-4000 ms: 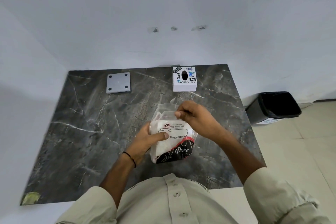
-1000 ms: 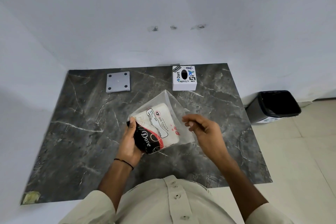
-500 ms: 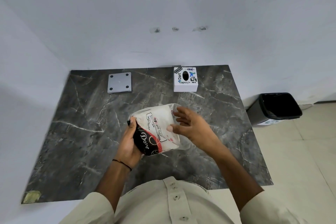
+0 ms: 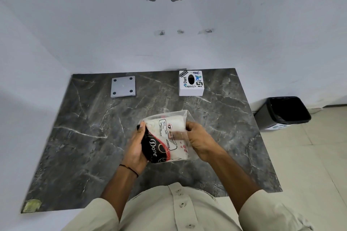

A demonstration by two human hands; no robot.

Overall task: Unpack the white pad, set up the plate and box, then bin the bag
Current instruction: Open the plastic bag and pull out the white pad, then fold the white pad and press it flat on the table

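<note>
A clear plastic bag (image 4: 169, 118) printed in black, red and white holds the white pad (image 4: 178, 126) above the middle of the dark marble table (image 4: 84, 137). My left hand (image 4: 136, 148) grips the bag's black printed end. My right hand (image 4: 199, 139) has its fingers pushed into the bag's open side, against the pad. At the back left of the table lies a grey square plate (image 4: 123, 86) with a dark dot in each corner. A white box (image 4: 191, 83) with stickers and an oval hole on top stands at the back right.
A black bin (image 4: 283, 112) with a dark liner stands on the tiled floor to the right of the table. White walls close off the back and left sides. A greenish patch (image 4: 32, 205) marks the table's near left corner.
My right hand has moved from beside the bag into its open side. The bag has tilted and shifted slightly right, with my left hand still gripping it.
</note>
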